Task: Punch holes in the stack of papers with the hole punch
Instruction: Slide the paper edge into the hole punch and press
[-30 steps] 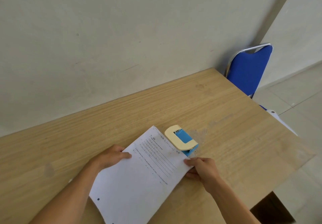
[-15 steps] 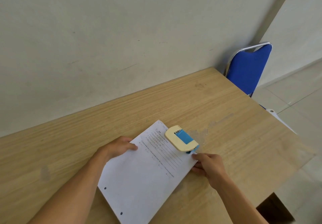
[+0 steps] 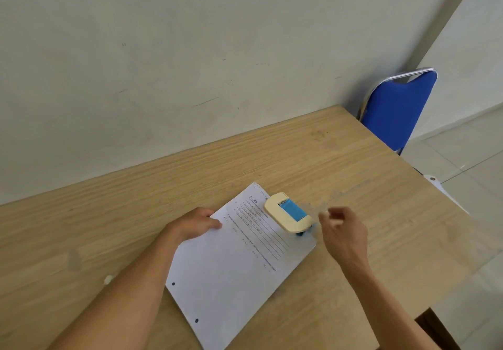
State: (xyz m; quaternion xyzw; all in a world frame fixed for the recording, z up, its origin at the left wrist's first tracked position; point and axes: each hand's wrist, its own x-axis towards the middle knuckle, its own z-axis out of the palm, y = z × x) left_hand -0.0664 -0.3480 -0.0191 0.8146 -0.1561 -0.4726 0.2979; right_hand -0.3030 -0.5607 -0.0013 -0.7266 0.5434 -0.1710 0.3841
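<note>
The left hand (image 3: 194, 223) lies flat, palm down, the fingers together and the thumb stretched forward; its bare forearm comes in from the lower left. The right hand (image 3: 343, 231) is lifted, half open, the fingers loosely curled and holding nothing, with its forearm coming from the lower right.

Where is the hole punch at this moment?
In the head view, the hole punch sits on the far right edge of the paper stack, just left of the raised right hand.
</note>
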